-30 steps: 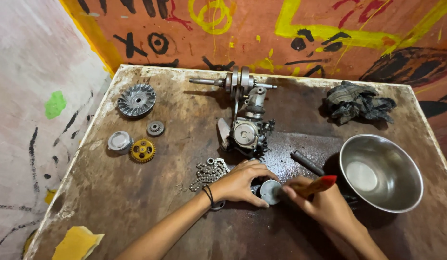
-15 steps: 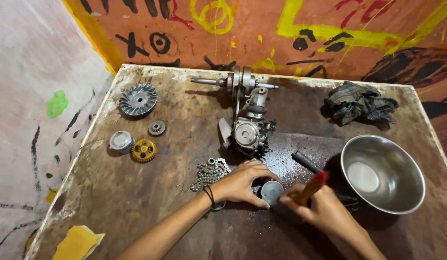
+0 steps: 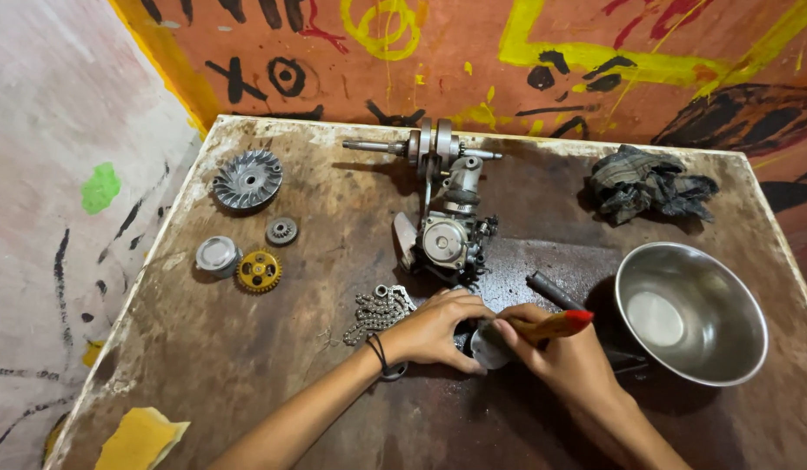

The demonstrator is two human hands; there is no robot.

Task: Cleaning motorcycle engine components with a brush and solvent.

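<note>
My left hand (image 3: 438,329) grips a small round metal part (image 3: 486,348) on the brown workbench (image 3: 247,374), steadying it from the left. My right hand (image 3: 560,361) holds a brush with a wooden handle and red tip (image 3: 551,326) and presses its working end against that part. The bristles are hidden by my fingers. A coiled drive chain (image 3: 377,311) lies just left of my left hand. A carburettor (image 3: 451,239) sits right behind both hands, with a crankshaft assembly (image 3: 429,148) further back.
A steel bowl (image 3: 690,313) stands to the right, a dark metal rod (image 3: 553,292) beside it. A dark rag (image 3: 647,184) lies at the back right. At the left are a finned wheel (image 3: 247,178), small gear (image 3: 281,231), yellow sprocket (image 3: 259,271) and metal cap (image 3: 216,256). Yellow sandpaper (image 3: 138,439) lies front left.
My right hand has tilted the brush so its red tip swings up and right, then lower, while rubbing the part. My left hand stays on the part.
</note>
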